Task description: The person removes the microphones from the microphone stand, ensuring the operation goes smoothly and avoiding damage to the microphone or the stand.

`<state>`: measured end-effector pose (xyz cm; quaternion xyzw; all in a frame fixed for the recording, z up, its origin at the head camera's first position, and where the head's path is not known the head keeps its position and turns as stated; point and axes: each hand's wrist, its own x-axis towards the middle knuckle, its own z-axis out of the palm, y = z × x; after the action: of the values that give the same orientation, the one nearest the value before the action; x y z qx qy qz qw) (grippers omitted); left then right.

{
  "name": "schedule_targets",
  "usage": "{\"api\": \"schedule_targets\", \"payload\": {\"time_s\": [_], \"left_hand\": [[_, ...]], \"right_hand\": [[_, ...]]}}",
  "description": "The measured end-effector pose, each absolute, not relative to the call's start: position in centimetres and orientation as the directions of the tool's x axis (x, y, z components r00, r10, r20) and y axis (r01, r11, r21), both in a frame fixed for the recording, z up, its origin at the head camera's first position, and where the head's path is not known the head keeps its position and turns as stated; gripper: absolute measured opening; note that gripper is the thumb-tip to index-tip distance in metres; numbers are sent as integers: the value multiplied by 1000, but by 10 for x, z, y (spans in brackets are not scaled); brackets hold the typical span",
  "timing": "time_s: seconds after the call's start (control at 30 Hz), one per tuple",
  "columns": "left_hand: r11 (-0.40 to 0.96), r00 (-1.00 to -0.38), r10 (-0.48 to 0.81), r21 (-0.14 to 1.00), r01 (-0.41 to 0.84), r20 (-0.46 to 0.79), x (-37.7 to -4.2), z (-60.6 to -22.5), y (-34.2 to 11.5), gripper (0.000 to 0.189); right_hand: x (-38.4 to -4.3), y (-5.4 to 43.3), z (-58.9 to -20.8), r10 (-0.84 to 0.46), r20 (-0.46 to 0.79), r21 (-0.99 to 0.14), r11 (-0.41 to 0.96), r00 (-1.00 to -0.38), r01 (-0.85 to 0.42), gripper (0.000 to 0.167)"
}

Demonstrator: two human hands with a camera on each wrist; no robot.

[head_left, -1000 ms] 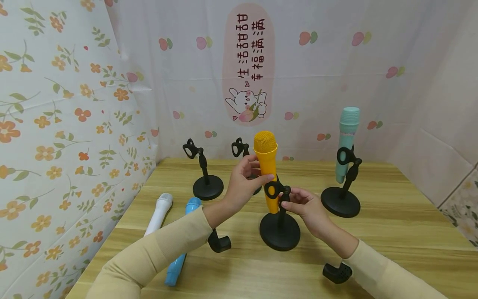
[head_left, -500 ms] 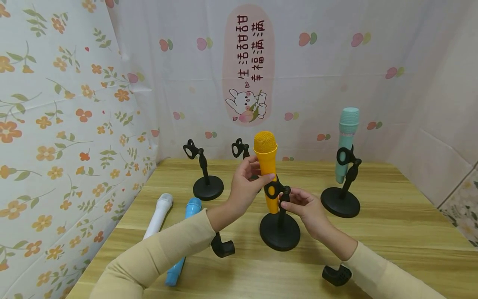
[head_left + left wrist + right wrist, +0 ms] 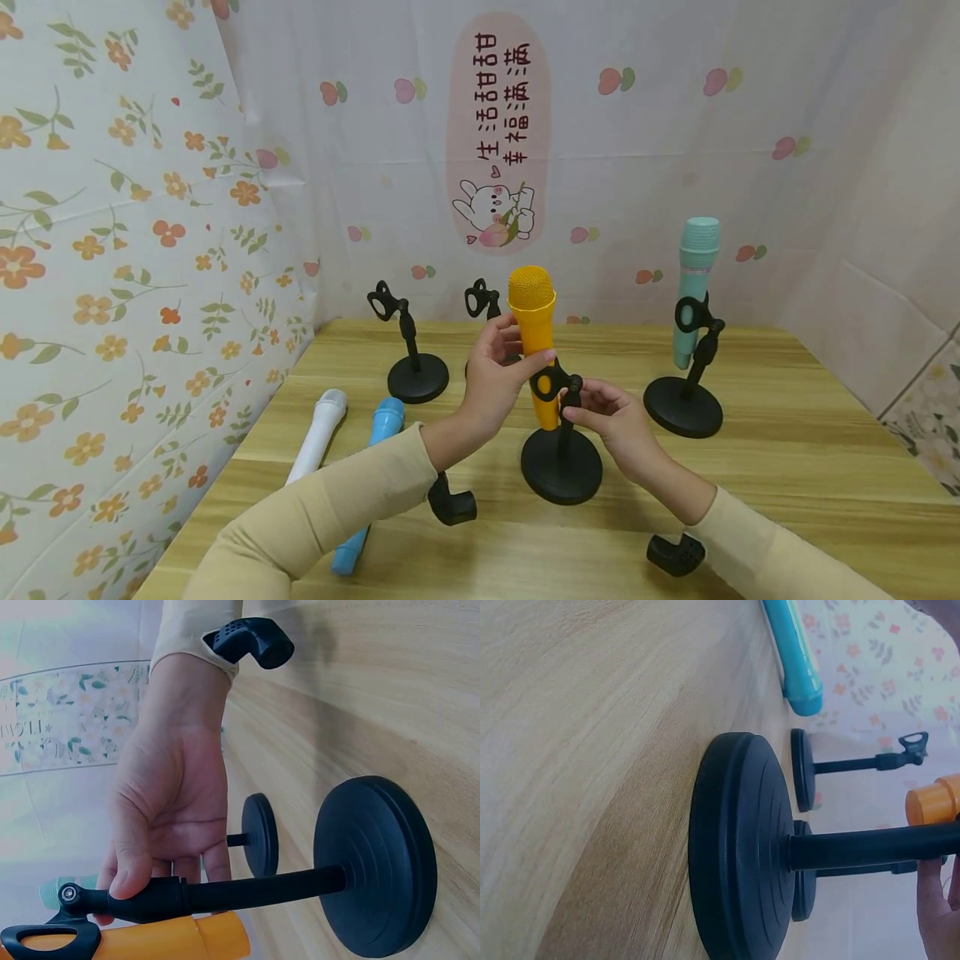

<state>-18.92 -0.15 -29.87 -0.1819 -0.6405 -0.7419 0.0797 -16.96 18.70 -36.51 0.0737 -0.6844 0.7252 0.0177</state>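
A yellow microphone [image 3: 534, 325] stands nearly upright, its lower body in the ring-shaped clip of a black microphone stand [image 3: 561, 475]. My left hand [image 3: 491, 375] holds the microphone's body below the head, thumb in front and fingers behind. On the other side, my right hand [image 3: 618, 421] pinches the stand's upper post just below the clip joint. The left wrist view shows the right thumb lying on the post of the stand [image 3: 262, 892], next to the microphone's lower end [image 3: 217, 934]. Close up in the right wrist view is the stand's round base [image 3: 742, 847].
A teal microphone [image 3: 697, 258] leans in another stand [image 3: 684, 408] at the right. Two more stands, one at back left [image 3: 417, 377] and one partly behind my left hand [image 3: 480, 296], hold no microphone. White [image 3: 318, 433] and blue [image 3: 386, 421] microphones lie at the left.
My left wrist and forearm have turned slightly to the right. Both hands keep their holds, and the yellow microphone stays at nearly the same spot in the clip.
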Motion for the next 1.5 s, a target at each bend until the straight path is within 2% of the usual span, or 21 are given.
{"api": "schedule_targets", "payload": {"time_s": [0.13, 0.43, 1.17, 1.5], "left_hand": [[-156, -921, 106, 921, 357, 375, -190, -299, -2, 47], [-110, -924, 112, 929, 354, 365, -194, -300, -6, 49], [-177, -923, 171, 932, 316, 345, -200, -300, -12, 44], [-213, -915, 194, 926, 313, 354, -202, -294, -15, 44]], "right_hand": [[-171, 187, -366, -81, 143, -990, -29, -986, -141, 40], [-172, 188, -369, -88, 210, -975, 58, -974, -215, 39], [-173, 190, -373, -137, 239, -971, -11, -961, -239, 38], [-175, 190, -371, -121, 221, -974, 26, -968, -226, 31]]}}
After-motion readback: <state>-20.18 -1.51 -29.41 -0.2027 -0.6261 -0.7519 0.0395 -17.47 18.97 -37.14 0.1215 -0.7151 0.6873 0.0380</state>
